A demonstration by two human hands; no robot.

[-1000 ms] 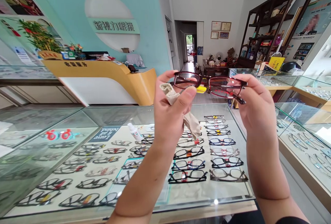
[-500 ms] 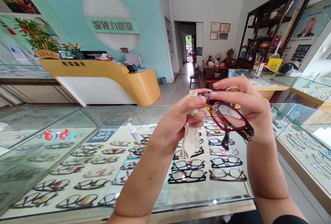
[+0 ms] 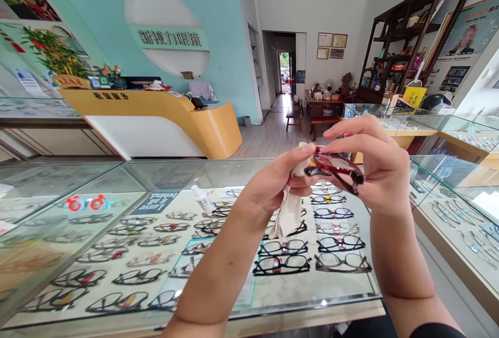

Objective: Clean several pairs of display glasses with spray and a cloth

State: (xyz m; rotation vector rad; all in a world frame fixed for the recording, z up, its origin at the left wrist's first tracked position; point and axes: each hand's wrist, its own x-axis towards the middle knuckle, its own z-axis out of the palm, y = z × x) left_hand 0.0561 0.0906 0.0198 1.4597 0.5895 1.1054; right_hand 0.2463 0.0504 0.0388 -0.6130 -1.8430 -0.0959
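Dark red glasses are held above the glass display case, tilted so that the lenses show nearly edge-on. My left hand pinches a cream cloth against the near end of the frame, and the cloth hangs below the fingers. On the other side my right hand is closed around the glasses' right part, its index and middle fingers stretched over the top. Part of the frame is hidden by the fingers. Rows of glasses lie inside the case beneath.
A white spray bottle stands left of my hands, near a dark sign and red and blue toy-like glasses. More display cases line the right. Farther back are a yellow counter and a dark shelf.
The glasses have turned from facing me with a lens visible to nearly edge-on, and sit higher. The left hand and cloth have moved slightly right.
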